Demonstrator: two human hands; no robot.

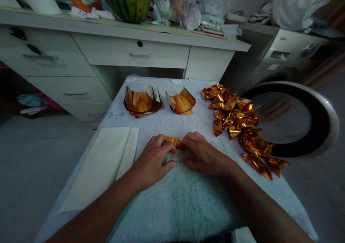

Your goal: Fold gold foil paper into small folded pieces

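Note:
A small piece of shiny gold foil paper [174, 141], partly folded, sits between my two hands at the middle of the cloth-covered table. My left hand [155, 158] has its curled fingers at the foil's left end, with the thumb held lower and apart. My right hand [203, 154] is closed around the right end, its fingers bent over the foil. The fingers hide much of the piece. Beyond the hands stand a thick curled stack of gold foil sheets [138, 102] and a smaller curled stack [183, 101]. Folded gold foil pieces [234, 119] lie heaped on the right.
White folded paper sheets [104, 160] lie on the table's left side. An open washing machine door [334, 124] adjoins the table's right edge. Behind is a white counter with drawers [140, 54], bearing a cut watermelon [129, 0], a glass bowl [161, 14] and bags.

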